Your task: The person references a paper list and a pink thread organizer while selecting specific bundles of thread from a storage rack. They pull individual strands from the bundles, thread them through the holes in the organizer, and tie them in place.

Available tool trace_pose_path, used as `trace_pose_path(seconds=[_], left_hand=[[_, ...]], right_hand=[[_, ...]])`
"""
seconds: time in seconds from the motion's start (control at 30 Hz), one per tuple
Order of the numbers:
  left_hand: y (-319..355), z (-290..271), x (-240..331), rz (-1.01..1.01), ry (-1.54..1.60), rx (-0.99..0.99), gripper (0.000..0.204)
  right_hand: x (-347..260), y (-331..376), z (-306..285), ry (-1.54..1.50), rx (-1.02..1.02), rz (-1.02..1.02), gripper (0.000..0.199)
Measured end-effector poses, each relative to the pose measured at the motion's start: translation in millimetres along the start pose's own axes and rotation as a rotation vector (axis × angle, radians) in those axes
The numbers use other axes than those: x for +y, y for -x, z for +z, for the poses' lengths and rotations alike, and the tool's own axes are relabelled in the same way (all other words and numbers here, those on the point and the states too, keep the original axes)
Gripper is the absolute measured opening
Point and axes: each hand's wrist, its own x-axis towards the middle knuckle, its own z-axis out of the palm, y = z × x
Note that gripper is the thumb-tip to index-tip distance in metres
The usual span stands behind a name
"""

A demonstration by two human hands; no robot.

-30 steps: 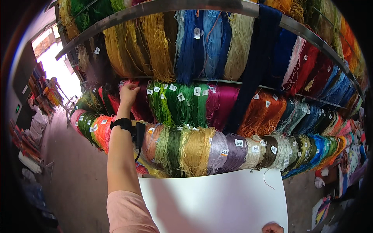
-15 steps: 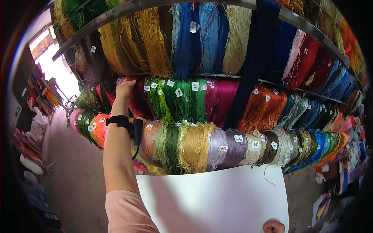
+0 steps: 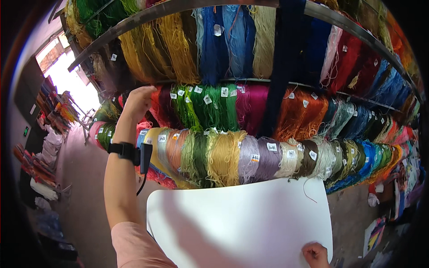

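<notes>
Reaching up with left hand (image 3: 136,102), fingers curled closed into red yarn hanks (image 3: 158,105) on the middle rail (image 3: 313,85); right hand (image 3: 316,254) pinching white sheet (image 3: 241,223) at one corner. Risks: snagged strands tangling with neighbouring green hanks (image 3: 210,105), sheet sagging loose.

My left hand (image 3: 137,102) reaches high, arm fully raised (wrist bent forward); my right hand (image 3: 316,255) sits low, fingers curled shut.

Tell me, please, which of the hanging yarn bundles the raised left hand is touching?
The left hand is on the red bundle at the left end of the middle rail, beside the green ones; the other bundles hang clear of it.
</notes>
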Motion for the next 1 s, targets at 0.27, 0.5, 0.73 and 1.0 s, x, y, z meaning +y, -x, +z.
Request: trace_pose_path(seconds=[0.27,0.5,0.73,1.0], left_hand=[[269.4,241.3,18.7,0.727,-0.925,-1.213,0.01],[403.1,387.2,104.1,0.948,-0.323,-1.356,0.012],[519.7,535.7,134.4,0.697,-0.277,-1.736,0.014],[682.9,703.0,119.5,0.008,0.228,-2.26,0.019]], right_hand=[[-36.0,-16.1,-38.6,0.113,0.401,-0.509,0.015],[-79.1,109.3,-118.3,-0.658,0.196,-0.335,0.058],[9.7,261.9,-216.3,-0.694,0.622,-0.265,0.028],[36.8,493.0,-316.3,-0.295,1.129,-0.09,0.01]])
